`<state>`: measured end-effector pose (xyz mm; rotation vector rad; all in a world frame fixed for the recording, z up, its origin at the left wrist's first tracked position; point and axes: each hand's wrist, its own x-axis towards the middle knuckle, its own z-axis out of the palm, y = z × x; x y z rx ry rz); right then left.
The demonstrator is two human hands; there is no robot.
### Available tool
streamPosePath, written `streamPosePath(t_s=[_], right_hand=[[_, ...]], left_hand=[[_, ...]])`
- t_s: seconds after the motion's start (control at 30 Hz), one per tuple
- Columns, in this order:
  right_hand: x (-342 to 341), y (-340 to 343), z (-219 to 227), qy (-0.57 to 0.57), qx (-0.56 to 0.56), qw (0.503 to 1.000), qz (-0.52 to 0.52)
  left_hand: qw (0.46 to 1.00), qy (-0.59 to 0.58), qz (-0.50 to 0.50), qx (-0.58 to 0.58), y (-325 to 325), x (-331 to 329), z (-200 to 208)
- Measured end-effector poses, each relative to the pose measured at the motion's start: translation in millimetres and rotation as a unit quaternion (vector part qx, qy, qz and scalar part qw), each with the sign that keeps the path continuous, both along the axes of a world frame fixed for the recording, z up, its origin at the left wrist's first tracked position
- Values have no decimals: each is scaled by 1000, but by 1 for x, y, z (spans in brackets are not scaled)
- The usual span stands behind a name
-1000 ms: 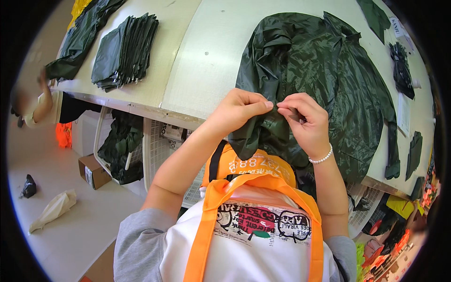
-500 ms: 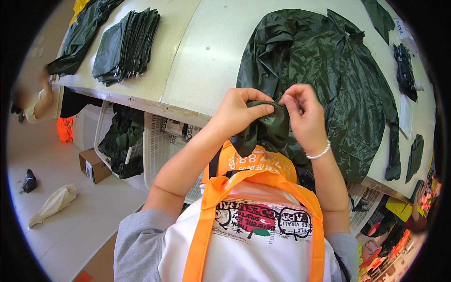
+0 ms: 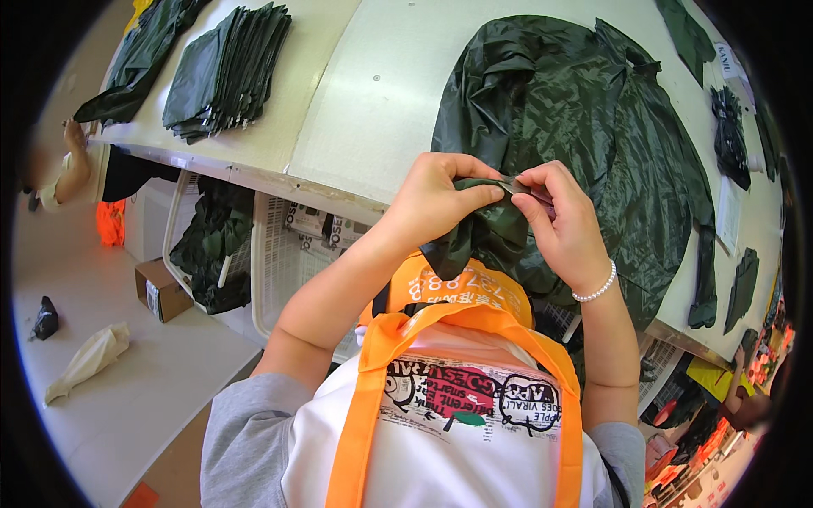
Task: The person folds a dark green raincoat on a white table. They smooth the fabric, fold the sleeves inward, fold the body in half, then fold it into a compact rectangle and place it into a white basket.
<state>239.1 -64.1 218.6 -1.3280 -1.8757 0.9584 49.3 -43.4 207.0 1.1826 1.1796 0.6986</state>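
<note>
Both hands meet over the near edge of a dark green jacket, which lies spread on the pale surface, its main part at two o'clock from them. The left hand is pinched narrow, thumb and fingers closed on a gathered fold of the jacket. The right hand is just beside it, its fingers bent around a small metal tool whose tip reaches the fold; the tool's exact kind is too small to tell. A beaded bracelet circles the right wrist. At six o'clock from the hands is the person's orange apron, under the jacket's hanging edge.

From the hands, a stack of folded dark green pieces lies at ten o'clock on the surface. At nine o'clock, lower than the surface, a white basket holds crumpled green cloth, with a cardboard box just beside it. A tied dark bundle lies at three o'clock and a folded dark piece at four. Far out at nine o'clock, a co-worker's hand is near more green cloth.
</note>
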Motion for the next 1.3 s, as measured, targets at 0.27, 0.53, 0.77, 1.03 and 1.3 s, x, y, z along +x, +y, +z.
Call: streamPosePath(t_s=[0.27,0.53,0.77,1.03,1.3], right_hand=[[-1,2,0,-26,2,1000,8],[34,13,-40,199,-268,941,59],[8,29,-56,159,36,982,-94],[1,67,-41,198,130,934,-266],[-51,9,3,29,117,993,-12]], left_hand=[[1000,9,-5,-6,0,-3,-3],[988,-156,21,-8,5,-9,-4],[954,-271,122,-38,10,10,-7],[979,139,19,147,4,18,-17],[879,192,235,368,64,-5,-4]])
